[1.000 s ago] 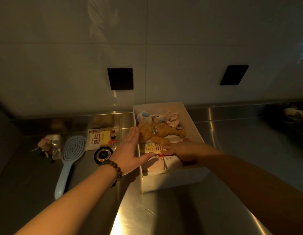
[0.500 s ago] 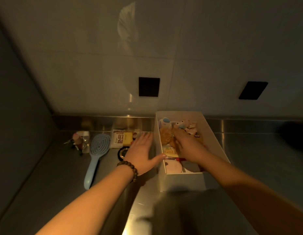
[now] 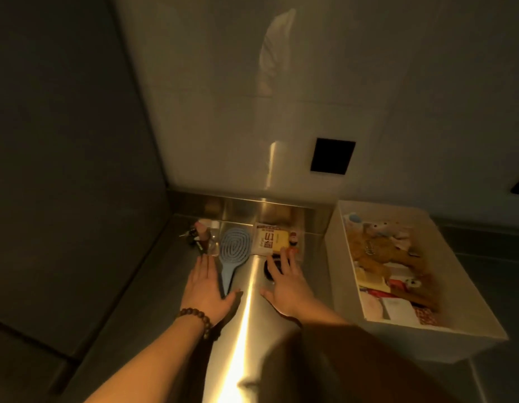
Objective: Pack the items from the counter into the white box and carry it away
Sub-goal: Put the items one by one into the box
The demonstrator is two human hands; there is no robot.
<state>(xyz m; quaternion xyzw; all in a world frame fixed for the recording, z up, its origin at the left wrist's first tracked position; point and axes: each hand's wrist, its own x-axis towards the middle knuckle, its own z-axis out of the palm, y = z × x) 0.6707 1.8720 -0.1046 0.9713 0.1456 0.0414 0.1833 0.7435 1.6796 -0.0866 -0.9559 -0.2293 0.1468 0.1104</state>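
The white box (image 3: 333, 257) stands on the steel counter at the right, holding a brown plush bear (image 3: 377, 254), small plush toys and flat packets. To its left lie a blue hairbrush (image 3: 233, 248), a white and yellow packet (image 3: 271, 238), a black round compact (image 3: 271, 269) and a small bundle with keys and a clear bottle (image 3: 204, 237). My left hand (image 3: 206, 289), with a bead bracelet at the wrist, hovers flat beside the brush handle. My right hand (image 3: 284, 283) is spread flat over the compact, fingertips near the packet.
The counter (image 3: 243, 330) ends at a steel upstand and a tiled wall with a black socket plate (image 3: 332, 155). A dark side wall (image 3: 63, 170) closes the left. Bare steel lies in front of the hands.
My right hand has come out of the box and moved left over the compact. My left hand has left the box's side and moved left to the brush. The view has swung left.
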